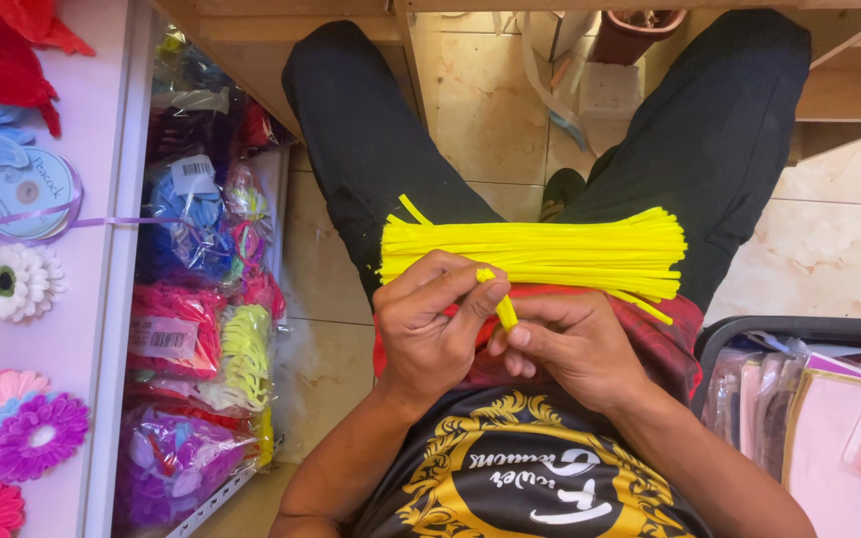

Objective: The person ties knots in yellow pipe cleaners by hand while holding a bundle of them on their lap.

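A thick bundle of yellow pipe cleaners (pixel 550 254) lies across my lap on a red cloth (pixel 665 334), over black trousers. My left hand (pixel 426 329) and my right hand (pixel 575 344) meet just below the bundle. Together they pinch one short yellow pipe cleaner piece (pixel 500 299), which sticks up between the fingertips. The left fingers curl over its top end and the right thumb and fingers grip its lower end.
A white shelf unit (pixel 117 299) at the left holds bagged craft supplies (pixel 181 339). Paper flowers (pixel 17 284) and a ribbon spool (pixel 27 194) lie on its top. A dark bin (pixel 749 329) with sheets stands at the right. Tiled floor (pixel 480 110) lies between my legs.
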